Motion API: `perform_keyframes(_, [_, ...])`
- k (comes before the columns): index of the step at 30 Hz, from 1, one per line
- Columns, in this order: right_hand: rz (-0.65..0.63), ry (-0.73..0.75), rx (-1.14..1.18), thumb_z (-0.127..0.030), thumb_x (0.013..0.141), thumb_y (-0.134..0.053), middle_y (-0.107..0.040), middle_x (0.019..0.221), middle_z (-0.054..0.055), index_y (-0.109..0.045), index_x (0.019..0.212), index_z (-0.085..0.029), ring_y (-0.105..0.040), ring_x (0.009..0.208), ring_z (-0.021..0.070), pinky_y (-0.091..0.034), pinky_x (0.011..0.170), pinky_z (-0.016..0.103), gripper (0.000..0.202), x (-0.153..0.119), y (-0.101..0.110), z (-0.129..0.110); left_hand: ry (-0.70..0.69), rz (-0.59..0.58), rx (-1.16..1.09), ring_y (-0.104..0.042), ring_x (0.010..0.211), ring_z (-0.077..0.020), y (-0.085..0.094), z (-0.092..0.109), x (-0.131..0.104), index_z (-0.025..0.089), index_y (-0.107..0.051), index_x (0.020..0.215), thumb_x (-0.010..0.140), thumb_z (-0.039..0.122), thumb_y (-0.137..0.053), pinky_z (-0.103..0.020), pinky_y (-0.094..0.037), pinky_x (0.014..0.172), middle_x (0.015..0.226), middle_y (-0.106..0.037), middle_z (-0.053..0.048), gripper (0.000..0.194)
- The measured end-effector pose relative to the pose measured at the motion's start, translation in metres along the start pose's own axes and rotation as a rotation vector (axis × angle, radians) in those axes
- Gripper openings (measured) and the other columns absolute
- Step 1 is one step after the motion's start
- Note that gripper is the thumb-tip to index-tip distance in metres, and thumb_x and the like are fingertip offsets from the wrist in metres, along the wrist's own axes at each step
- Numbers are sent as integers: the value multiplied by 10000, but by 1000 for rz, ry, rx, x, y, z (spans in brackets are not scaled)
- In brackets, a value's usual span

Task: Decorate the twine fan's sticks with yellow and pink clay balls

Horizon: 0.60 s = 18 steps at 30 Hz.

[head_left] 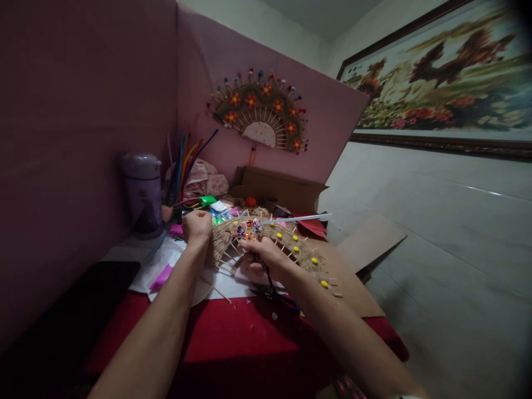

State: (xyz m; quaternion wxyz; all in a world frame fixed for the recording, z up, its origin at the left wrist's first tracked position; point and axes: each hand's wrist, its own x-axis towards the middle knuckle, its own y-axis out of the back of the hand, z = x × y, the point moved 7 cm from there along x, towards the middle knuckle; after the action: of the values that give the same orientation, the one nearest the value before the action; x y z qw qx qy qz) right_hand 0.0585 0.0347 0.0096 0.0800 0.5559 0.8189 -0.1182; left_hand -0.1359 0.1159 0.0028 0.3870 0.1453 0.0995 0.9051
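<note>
My right hand (266, 257) is wrapped round the handle of a glue gun (249, 228) with a colourful patterned body. A long whitish glue stick (297, 219) sticks out of its back to the right, and a dark cord hangs below the hand. Behind it lies a fan-shaped piece of woven twine (224, 233) on thin sticks, with yellow dots along its right half. My left hand (198, 227) is closed in a fist beside the fan's left end; whatever it holds is hidden. The glue gun's front points toward this hand.
A purple bottle (143, 197) stands at the left, near coloured pipe cleaners (183, 166). A finished flowered fan (261, 113) hangs on the pink board. Cardboard (349, 277) lies at right on the red tablecloth (233, 343). A blue-and-black object (286, 302) lies below my right hand.
</note>
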Motion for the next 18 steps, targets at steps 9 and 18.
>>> perform_keyframes(9, [93,265,80,-429,619,-728,-394,486,-116,-433,753,-203,-256,348,20,-182,315,162,394,1,8,-10,3,6,0,-618,664,-246,0,0,-1,182,-704,720,603,241,-541,-326,-460,606,657,-668,-83,209])
perform_keyframes(18, [390,476,71,-526,645,-703,-450,513,-89,-424,704,-201,-316,317,19,-203,303,180,432,-25,67,-33,-1,25,3,-620,680,-251,-1,0,0,176,-703,733,593,223,-535,-325,-463,606,634,-657,-81,224])
